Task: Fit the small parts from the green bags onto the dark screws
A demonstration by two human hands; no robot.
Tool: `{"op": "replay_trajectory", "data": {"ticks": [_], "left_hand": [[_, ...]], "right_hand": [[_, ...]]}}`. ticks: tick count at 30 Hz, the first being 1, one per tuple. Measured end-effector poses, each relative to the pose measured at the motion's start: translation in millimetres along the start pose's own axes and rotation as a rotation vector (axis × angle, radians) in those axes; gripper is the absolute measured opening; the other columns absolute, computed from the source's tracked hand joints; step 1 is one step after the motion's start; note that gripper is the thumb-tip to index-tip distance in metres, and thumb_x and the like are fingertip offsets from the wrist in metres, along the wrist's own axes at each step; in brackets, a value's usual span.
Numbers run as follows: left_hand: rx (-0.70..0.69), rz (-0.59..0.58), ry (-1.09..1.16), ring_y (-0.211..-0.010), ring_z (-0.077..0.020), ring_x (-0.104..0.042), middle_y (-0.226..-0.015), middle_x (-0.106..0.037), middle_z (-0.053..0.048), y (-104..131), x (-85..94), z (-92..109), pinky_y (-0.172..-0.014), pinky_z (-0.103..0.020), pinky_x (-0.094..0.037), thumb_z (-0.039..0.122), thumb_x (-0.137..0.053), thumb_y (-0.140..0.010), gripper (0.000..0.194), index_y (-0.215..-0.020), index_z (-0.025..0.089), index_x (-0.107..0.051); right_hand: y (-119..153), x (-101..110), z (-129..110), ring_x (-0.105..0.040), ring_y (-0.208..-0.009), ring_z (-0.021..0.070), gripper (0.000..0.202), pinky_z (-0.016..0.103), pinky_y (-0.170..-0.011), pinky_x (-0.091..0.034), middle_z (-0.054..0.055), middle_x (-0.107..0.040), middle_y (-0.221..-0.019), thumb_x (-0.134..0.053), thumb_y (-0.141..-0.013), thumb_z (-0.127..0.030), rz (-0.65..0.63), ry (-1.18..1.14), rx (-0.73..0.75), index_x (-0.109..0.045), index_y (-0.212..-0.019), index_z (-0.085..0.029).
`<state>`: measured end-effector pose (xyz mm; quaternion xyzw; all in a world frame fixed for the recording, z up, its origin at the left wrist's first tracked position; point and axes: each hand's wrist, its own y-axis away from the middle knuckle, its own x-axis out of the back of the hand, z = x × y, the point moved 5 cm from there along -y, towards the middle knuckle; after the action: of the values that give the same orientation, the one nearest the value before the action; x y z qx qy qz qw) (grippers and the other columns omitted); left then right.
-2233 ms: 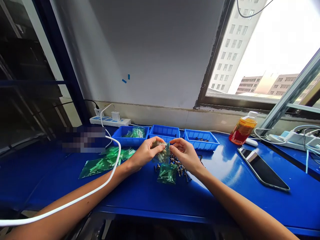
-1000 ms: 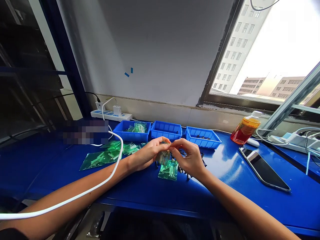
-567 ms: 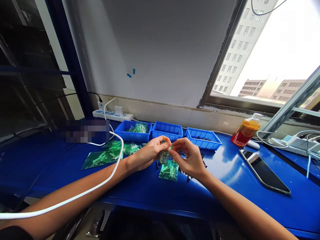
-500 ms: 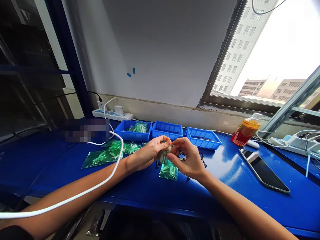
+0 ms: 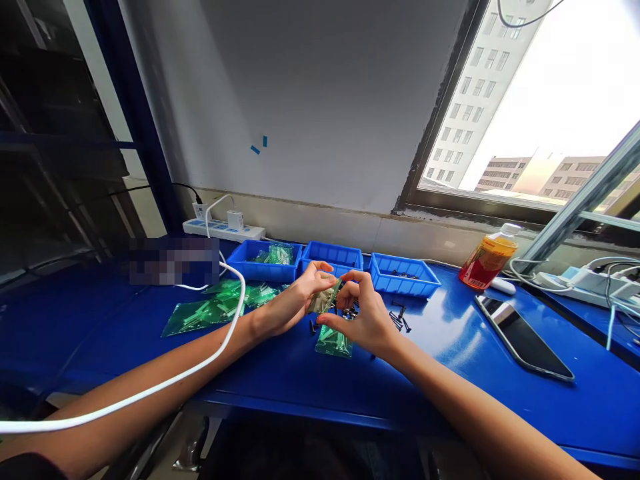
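My left hand [image 5: 295,300] is closed on a small clear greenish plastic bag [image 5: 324,299], which is tilted in its fingers; what the bag holds is too small to name. Close by on the right, my right hand [image 5: 367,313] has its thumb and index finger spread apart around the bag's right side. Whether its index fingertip touches the bag's upper edge I cannot tell. Below both hands a green plastic bag [image 5: 334,342] with pale slender pieces lies on the table. Dark screws [image 5: 397,320] are scattered beside and partly behind my right hand.
More green bags [image 5: 205,312] lie to the left. Along the wall stand a blue bin [image 5: 265,270] with bags, a middle blue bin [image 5: 333,253], and a right blue bin [image 5: 405,283] with dark pieces. A phone [image 5: 523,337], a drink bottle [image 5: 487,259] and a white cable [image 5: 227,340] are also here.
The fingers of my right hand have spread, and its thumb has moved down and left away from the bag. The bag in my left hand now shows more of its face.
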<state>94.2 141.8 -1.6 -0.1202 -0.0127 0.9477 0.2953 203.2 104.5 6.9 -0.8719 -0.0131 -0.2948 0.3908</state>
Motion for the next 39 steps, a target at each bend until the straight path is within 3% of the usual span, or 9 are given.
{"op": "replay_trajectory", "data": {"ticks": [6,10,17,21,24,39], "left_hand": [[-0.07,-0.03,-0.311,-0.075,-0.0157,-0.057,-0.081,-0.056,0.0,-2,-4.9,-3,-0.067,-0.029,-0.046,0.041,-0.063,-0.072,0.033,-0.086,0.02,-0.042],[-0.311,0.132,-0.53,-0.104,-0.0228,-0.053,-0.111,-0.051,-0.009,-1,-1.2,7,-0.081,-0.036,-0.049,0.035,-0.054,-0.077,0.019,-0.072,0.018,-0.048],[-0.618,0.355,-0.911,-0.098,-0.0209,-0.056,-0.1,-0.055,-0.007,8,0.5,21,-0.089,-0.039,-0.047,0.021,-0.053,-0.076,0.008,-0.07,0.017,-0.058],[-0.614,0.35,-0.904,-0.071,-0.0143,-0.058,-0.077,-0.057,-0.003,9,0.2,23,-0.063,-0.026,-0.052,0.021,-0.05,-0.079,0.012,-0.071,0.017,-0.058],[-0.617,0.36,-0.902,-0.066,-0.0126,-0.057,-0.074,-0.057,-0.002,9,0.5,24,-0.052,-0.021,-0.048,0.023,-0.051,-0.079,0.013,-0.071,0.017,-0.058],[-0.642,0.361,-0.917,-0.066,-0.0126,-0.057,-0.071,-0.06,0.0,10,-0.2,28,-0.053,-0.02,-0.045,0.023,-0.05,-0.08,0.014,-0.07,0.018,-0.059]], "right_hand": [[-2,-1,1,-0.056,-0.059,0.0114,0.053,0.023,-0.054,-0.046,-0.006,-0.056,-0.068,-0.074,-0.064,-0.029,0.032,0.024,-0.027,-0.034,-0.099,-0.024],[-2,-4,0,-0.06,-0.063,0.0133,0.044,0.025,-0.058,-0.049,-0.002,-0.062,-0.073,-0.067,-0.067,-0.025,0.016,0.035,-0.012,-0.037,-0.099,-0.022],[-2,-6,3,-0.065,-0.069,0.0157,0.029,0.029,-0.062,-0.052,0.004,-0.067,-0.081,-0.054,-0.07,-0.021,0.126,0.014,-0.137,-0.038,-0.094,-0.022],[-2,-8,4,-0.064,-0.069,0.0161,0.028,0.031,-0.064,-0.053,0.006,-0.068,-0.085,-0.054,-0.071,-0.023,0.144,-0.047,-0.211,-0.039,-0.094,-0.022],[-2,-9,5,-0.064,-0.069,0.0159,0.031,0.032,-0.065,-0.053,0.006,-0.068,-0.085,-0.056,-0.07,-0.024,0.14,-0.108,-0.249,-0.039,-0.096,-0.022],[-2,-6,3,-0.065,-0.077,0.0153,0.027,0.03,-0.067,-0.052,0.002,-0.067,-0.081,-0.056,-0.071,-0.024,0.134,-0.287,-0.301,-0.047,-0.096,-0.022]]}}
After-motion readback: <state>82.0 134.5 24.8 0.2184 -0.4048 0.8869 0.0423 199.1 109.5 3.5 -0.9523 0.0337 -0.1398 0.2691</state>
